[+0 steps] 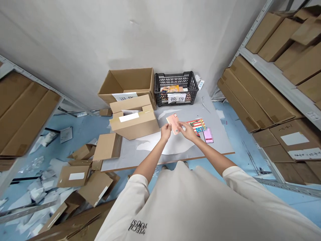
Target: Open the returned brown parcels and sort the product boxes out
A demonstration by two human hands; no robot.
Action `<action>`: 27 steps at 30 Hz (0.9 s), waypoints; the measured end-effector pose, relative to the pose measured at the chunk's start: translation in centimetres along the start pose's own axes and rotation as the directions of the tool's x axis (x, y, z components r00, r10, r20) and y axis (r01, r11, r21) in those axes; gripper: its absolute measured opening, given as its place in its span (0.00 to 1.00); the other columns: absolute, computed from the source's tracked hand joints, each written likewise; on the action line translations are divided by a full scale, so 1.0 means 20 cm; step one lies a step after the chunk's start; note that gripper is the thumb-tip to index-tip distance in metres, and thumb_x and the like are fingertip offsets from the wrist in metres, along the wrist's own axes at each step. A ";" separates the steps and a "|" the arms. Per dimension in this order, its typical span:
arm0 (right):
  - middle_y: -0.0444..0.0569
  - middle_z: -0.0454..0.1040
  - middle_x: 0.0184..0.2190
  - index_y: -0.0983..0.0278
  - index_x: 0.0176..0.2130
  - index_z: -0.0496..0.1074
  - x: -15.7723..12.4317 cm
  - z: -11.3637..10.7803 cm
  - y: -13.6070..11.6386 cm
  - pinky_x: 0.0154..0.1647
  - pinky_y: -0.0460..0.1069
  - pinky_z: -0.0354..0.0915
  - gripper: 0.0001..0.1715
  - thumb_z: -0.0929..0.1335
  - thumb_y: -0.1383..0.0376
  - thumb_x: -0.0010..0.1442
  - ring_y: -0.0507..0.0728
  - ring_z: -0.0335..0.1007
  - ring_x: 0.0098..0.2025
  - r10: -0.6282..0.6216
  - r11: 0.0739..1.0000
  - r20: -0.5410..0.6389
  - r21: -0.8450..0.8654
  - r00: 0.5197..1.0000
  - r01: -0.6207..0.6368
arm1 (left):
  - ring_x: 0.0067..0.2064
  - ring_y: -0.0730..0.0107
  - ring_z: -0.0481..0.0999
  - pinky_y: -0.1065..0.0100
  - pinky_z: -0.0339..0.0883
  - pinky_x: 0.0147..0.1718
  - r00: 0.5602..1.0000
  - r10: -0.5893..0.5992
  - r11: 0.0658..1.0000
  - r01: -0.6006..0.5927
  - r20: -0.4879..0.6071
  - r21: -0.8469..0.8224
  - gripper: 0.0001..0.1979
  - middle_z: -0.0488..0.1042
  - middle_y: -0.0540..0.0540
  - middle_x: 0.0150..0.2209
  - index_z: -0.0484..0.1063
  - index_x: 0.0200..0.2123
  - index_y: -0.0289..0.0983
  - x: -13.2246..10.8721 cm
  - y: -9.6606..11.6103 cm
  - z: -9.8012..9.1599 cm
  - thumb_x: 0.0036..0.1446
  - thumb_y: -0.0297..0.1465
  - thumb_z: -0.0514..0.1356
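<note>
As left hand (166, 131) and right hand (188, 130) pinch a pink packet (173, 121), its print unreadable

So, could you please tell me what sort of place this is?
Probably a warehouse packing corner: metal shelves stacked with cartons, a table carrying an open cardboard box and a labelled black crate, and the left hand and right hand holding a pink packet.

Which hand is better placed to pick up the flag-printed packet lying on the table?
Right, probably. The right hand sits just beside the flag-printed packet, while the left hand is farther off, across the pink packet that both hands hold.
</note>
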State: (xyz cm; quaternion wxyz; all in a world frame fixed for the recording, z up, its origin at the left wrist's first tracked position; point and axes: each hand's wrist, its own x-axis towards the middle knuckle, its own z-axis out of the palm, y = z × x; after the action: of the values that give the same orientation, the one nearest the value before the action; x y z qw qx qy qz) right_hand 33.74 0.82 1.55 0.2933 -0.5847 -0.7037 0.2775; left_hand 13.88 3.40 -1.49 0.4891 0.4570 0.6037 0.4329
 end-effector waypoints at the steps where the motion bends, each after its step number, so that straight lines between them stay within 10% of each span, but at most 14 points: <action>1: 0.60 0.81 0.65 0.61 0.65 0.80 0.02 -0.01 0.02 0.70 0.62 0.70 0.27 0.70 0.56 0.73 0.67 0.78 0.64 0.086 0.995 -0.033 0.056 0.996 -0.084 | 0.37 0.64 0.79 0.63 0.78 0.43 1.000 -0.009 1.000 0.009 0.009 -0.013 0.16 0.79 0.48 0.31 0.77 0.34 0.40 0.00 0.00 -0.01 0.69 0.45 0.65; 8: 0.51 0.86 0.39 0.61 0.43 0.83 0.09 -0.03 0.06 0.49 0.56 0.79 0.17 0.78 0.53 0.59 0.61 0.81 0.43 0.323 0.814 0.096 0.480 0.941 -0.328 | 0.37 0.63 0.82 0.61 0.80 0.42 0.996 -0.080 0.985 0.084 0.031 -0.150 0.14 0.83 0.44 0.35 0.79 0.38 0.38 0.01 0.02 -0.03 0.69 0.43 0.65; 16: 0.49 0.85 0.38 0.61 0.41 0.80 0.10 -0.01 0.01 0.42 0.51 0.76 0.15 0.76 0.55 0.59 0.60 0.81 0.42 0.303 0.798 0.035 0.536 0.952 -0.273 | 0.51 0.58 0.86 0.57 0.80 0.54 0.991 -0.102 0.994 0.099 -0.081 -0.041 0.13 0.87 0.39 0.48 0.81 0.47 0.38 0.02 0.03 -0.02 0.68 0.40 0.67; 20: 0.51 0.87 0.43 0.60 0.44 0.83 0.07 0.04 -0.04 0.51 0.54 0.76 0.11 0.73 0.58 0.65 0.61 0.82 0.45 0.195 0.929 -0.048 0.329 0.980 -0.169 | 0.54 0.52 0.88 0.53 0.80 0.54 0.990 -0.071 0.981 0.092 0.123 -0.172 0.21 0.87 0.35 0.49 0.82 0.48 0.36 -0.02 0.03 0.04 0.67 0.49 0.69; 27: 0.53 0.87 0.57 0.55 0.55 0.86 0.02 0.10 -0.05 0.63 0.61 0.72 0.18 0.69 0.62 0.73 0.65 0.81 0.56 -0.198 0.977 -0.053 0.066 0.979 0.202 | 0.42 0.61 0.86 0.55 0.81 0.53 0.994 -0.104 0.912 0.103 0.021 -0.397 0.17 0.86 0.42 0.38 0.83 0.39 0.36 -0.01 0.05 0.06 0.58 0.44 0.76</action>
State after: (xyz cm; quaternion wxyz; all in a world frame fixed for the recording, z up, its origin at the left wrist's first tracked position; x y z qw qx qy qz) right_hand 31.56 0.99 0.88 0.3563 -0.5063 -0.7417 0.2580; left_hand 15.20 3.52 -0.76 0.5938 0.3152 0.5267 0.5202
